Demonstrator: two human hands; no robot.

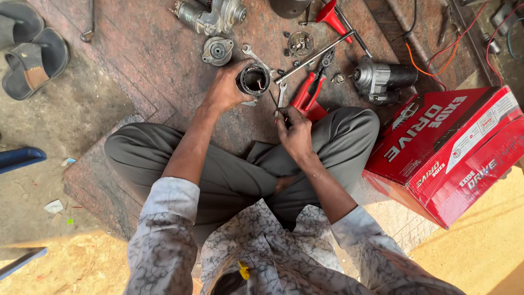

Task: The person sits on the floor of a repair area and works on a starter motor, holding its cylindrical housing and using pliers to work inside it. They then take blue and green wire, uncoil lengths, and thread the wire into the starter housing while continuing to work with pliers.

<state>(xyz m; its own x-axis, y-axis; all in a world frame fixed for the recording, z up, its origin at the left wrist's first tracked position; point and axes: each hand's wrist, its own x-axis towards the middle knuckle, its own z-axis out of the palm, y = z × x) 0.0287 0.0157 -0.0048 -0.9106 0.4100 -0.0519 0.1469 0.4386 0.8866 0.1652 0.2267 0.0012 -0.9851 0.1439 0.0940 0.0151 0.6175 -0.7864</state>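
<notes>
The red carton [447, 147] sits shut well right of the motor housing [252, 80], its contents hidden. My left hand [225, 90] is wrapped around that black cylindrical housing on the brick floor [153, 71], its open end facing up at me. My right hand [295, 131], just below the housing, pinches a thin screwdriver [275, 106] pointing up toward it, beside the red pliers [308, 93].

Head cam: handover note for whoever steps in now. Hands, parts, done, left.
Left hand grips the dark cylindrical motor housing, open end up, on the brick floor.
Right hand pinches a thin tool just beside the housing.
Red-handled pliers, a spanner, round end cap and a second starter motor lie ahead; red carton at right.
Done: housing stripped, parts laid out. Left: reassembly apparently not begun.
</notes>
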